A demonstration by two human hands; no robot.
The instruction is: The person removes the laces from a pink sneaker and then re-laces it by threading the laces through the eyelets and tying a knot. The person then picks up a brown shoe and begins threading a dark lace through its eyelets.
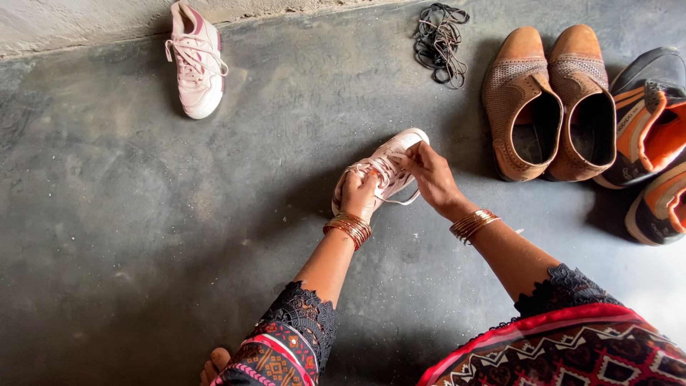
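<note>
Head view — left hand (pixel 357 193) and right hand (pixel 431 175) grip pink sneaker (pixel 389 161).

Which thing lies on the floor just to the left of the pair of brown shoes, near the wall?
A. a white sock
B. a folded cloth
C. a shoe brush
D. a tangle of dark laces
D: a tangle of dark laces lies on the grey floor beside the brown shoes, apart from them.

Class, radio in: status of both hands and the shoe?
Left hand grips pink sneaker. Right hand pinches its lace. Nothing blocking; brown shoes apart.
</note>
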